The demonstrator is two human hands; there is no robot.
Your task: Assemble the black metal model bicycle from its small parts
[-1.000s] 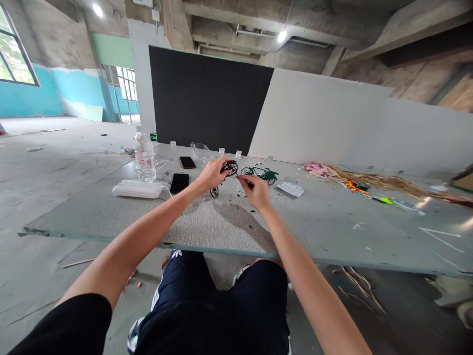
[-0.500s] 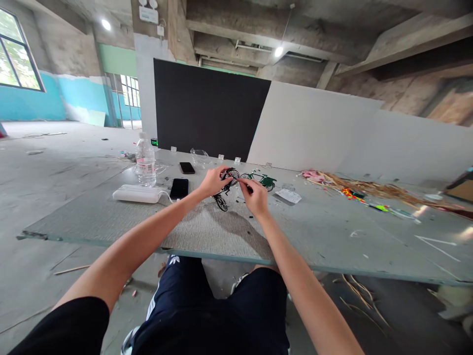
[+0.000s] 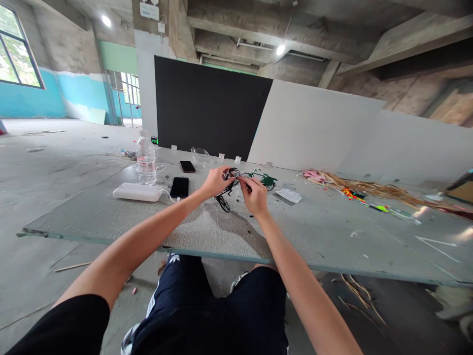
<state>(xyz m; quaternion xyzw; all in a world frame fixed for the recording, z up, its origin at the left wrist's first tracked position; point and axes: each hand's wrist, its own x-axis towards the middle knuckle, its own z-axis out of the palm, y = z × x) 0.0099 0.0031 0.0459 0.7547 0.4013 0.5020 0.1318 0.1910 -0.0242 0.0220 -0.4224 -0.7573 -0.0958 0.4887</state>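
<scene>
A small black model bicycle (image 3: 223, 203) is held tilted above the table, one spoked wheel up between my hands and the other hanging lower. My left hand (image 3: 215, 181) is closed around its upper wheel and frame. The fingertips of my right hand (image 3: 254, 195) are pinched together at the right side of that upper wheel; whether a small part sits between them is too small to tell. Just behind my right hand stands a green model bicycle (image 3: 269, 182), partly covered by the fingers.
On the grey table (image 3: 314, 236) to the left are a water bottle (image 3: 146, 162), a white power strip (image 3: 136, 193) and two phones, the nearer phone (image 3: 180, 187) beside a cable. A paper slip (image 3: 288, 195) lies right of my hands. Dry strips (image 3: 373, 190) lie farther right.
Both hands stay at the upper wheel with almost the same grip. The black bicycle has shifted very slightly, its lower wheel a little to the right.
</scene>
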